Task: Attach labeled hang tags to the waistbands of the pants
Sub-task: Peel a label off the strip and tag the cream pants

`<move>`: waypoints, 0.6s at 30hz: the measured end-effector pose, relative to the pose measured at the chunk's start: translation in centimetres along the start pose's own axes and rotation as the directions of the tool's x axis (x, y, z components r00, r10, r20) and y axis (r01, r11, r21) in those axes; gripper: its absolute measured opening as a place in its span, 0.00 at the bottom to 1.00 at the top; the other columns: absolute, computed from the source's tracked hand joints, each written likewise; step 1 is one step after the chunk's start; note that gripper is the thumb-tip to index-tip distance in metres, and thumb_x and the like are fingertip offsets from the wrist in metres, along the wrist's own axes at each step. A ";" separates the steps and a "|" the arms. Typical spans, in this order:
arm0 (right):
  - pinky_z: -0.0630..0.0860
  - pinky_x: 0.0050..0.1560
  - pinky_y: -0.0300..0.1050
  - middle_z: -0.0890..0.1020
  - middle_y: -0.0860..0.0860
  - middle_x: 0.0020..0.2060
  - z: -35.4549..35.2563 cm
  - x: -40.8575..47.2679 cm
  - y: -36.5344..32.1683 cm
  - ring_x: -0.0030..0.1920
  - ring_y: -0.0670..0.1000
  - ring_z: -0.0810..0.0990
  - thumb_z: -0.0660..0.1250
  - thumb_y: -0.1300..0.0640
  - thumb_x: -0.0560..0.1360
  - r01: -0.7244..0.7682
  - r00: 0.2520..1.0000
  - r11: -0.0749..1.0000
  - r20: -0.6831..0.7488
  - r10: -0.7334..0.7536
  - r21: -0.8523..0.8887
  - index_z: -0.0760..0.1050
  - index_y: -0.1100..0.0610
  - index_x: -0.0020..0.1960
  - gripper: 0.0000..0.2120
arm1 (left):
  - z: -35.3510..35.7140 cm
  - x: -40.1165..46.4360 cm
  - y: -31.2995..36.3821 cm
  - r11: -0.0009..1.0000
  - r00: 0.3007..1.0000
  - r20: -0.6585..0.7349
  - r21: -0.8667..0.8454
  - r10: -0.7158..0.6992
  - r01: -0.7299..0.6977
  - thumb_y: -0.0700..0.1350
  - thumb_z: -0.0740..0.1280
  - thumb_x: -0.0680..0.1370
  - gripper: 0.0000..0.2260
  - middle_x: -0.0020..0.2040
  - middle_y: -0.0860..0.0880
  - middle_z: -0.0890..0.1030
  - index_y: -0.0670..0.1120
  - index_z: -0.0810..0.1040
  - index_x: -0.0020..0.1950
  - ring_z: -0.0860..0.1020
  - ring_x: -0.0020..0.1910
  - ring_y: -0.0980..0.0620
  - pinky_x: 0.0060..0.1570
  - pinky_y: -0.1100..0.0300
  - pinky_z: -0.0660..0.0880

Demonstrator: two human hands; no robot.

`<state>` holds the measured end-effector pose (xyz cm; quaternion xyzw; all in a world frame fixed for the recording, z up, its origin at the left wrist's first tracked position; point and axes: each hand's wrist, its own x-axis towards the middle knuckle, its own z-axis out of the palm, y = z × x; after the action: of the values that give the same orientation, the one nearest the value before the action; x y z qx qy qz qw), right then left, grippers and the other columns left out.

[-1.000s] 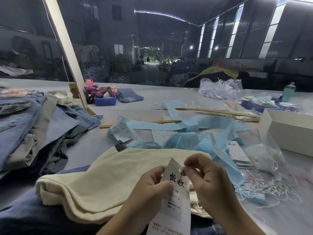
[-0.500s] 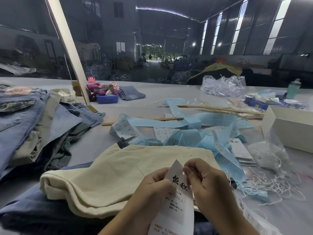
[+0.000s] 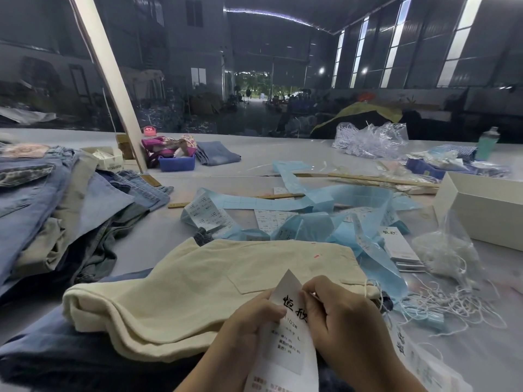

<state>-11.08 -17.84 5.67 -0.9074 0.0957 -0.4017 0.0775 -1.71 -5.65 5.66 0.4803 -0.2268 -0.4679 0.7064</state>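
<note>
Over the cream pants (image 3: 198, 281), the left hand (image 3: 249, 321) pinches the white hang tag (image 3: 285, 335); the right hand (image 3: 336, 315) pinches the tag's top edge beside it.

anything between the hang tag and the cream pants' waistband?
Nothing visible. Both hands, left hand and right hand, pinch the hang tag directly over the cream pants; the waistband end is partly hidden behind them.

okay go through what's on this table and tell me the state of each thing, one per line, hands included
Left hand: pinching the hang tag's left edge.
Right hand: fingers curled at the tag's top right corner.
Hang tag: held upright, printed side up.
Cream pants: folded, lying flat atop dark denim.
White box: open.
Blue label strip: unrolled, tangled.
Jeans pile: loosely stacked.
</note>
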 end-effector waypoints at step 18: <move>0.74 0.31 0.46 0.80 0.46 0.30 -1.9 -1.3 1.4 0.30 0.46 0.77 0.66 0.47 0.74 -0.173 0.981 0.797 0.173 0.087 0.578 0.78 0.51 0.42 0.08 | 1.1 -1.0 0.8 0.993 1.000 -0.021 0.116 -0.009 0.012 0.41 0.75 0.68 0.04 0.26 0.45 0.71 0.43 0.82 0.40 0.66 0.24 0.52 0.26 0.63 0.67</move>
<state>-13.50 -19.00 5.66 -0.8550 0.0226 -0.3417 0.3896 -2.70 -5.17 7.01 0.5265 -0.2441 -0.4527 0.6770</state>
